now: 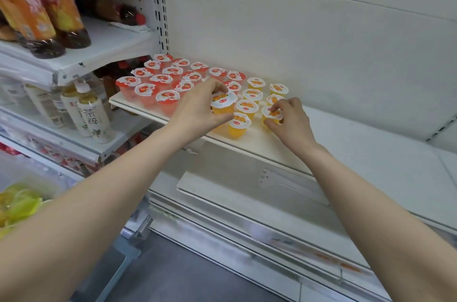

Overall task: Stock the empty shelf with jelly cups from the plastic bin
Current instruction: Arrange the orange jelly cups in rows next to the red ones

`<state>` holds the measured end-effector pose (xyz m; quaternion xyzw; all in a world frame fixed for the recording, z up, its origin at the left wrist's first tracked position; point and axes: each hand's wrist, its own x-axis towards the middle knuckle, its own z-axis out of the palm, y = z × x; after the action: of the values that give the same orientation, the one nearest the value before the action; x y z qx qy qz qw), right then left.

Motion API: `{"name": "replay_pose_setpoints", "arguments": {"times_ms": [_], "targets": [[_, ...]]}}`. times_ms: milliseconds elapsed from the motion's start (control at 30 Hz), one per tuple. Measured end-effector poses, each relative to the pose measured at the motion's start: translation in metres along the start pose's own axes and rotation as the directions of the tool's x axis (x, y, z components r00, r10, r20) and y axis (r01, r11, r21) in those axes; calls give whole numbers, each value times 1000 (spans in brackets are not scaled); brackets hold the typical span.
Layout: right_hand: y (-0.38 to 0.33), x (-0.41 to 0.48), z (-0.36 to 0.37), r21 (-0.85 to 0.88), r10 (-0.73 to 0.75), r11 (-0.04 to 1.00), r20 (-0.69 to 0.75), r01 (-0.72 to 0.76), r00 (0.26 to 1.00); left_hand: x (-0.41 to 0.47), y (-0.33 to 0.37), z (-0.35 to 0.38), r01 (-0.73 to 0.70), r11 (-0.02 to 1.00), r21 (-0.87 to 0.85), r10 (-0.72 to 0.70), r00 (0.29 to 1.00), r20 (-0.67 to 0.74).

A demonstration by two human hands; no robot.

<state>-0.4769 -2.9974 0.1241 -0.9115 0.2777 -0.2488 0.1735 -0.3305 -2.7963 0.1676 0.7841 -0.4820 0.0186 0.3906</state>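
Left grip: the left hand (197, 108) is curled round an orange jelly cup (223, 101), with fingers hooked over the far rim of the lid and the thumb pressed to the near wall.
Right grip: a second orange cup (271, 113) is pinched by the right hand (290, 121), with fingertips on the lid and the thumb low against the side.
Held cups' place: both are kept at the front of the orange group. The second cup appears to be seated on the board. Whether the first one's base touches it cannot be told, since the thumb hides it.
Orange group: six more orange cups (252, 94) are set upright between and behind the hands, close together in loose rows.
Red group: a dense block of red-lidded cups (161, 79) is packed at the left end, just beside the orange ones.
Shelf: the shelf (351, 145) is covered only on its left part. To the right of the hands no cups are seen on it.
Supply: a blurred yellow heap (18, 202) is seen at the lower left, perhaps the bin's contents, though no bin wall can be made out.
Neighbouring bay: bottles (49, 4) are stocked on the shelves to the left.
Progress: the task is judged to be under halfway done, with the red block laid, the orange block begun and the right stretch yet to be filled.
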Motion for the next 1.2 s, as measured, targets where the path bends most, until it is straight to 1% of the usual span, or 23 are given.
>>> {"name": "replay_pose_setpoints", "arguments": {"times_ms": [100, 200, 333, 467, 667, 900, 1033, 1200], "targets": [[5, 0, 0, -45, -60, 997, 18, 61, 998, 2, 8, 5, -27, 1000, 1, 27, 1000, -12], [11, -1, -8, -141, -144, 978, 65, 152, 987, 3, 19, 12, -87, 995, 56, 88, 996, -15], [21, -6, -26, -234, -223, 942, 106, 242, 969, 1, 37, 29, -168, 978, 125, 165, 986, 30], [32, -8, -40, -278, -226, 932, 57, 233, 972, -2, 47, 56, -207, 958, 198, 193, 977, 85], [44, -10, -46, -311, -238, 922, 11, 229, 971, -6, 40, 86, -196, 931, 307, 158, 977, 144], [46, -6, -46, -310, -256, 919, 1, 244, 967, -2, 32, 100, -234, 885, 402, 219, 972, 83], [42, -4, -45, -310, -265, 916, 6, 254, 964, -2, 28, 101, -243, 888, 392, 230, 970, 80], [30, -2, -47, -322, -293, 905, 1, 278, 956, -2, 27, 92, -268, 902, 338, 261, 963, 67]]}}
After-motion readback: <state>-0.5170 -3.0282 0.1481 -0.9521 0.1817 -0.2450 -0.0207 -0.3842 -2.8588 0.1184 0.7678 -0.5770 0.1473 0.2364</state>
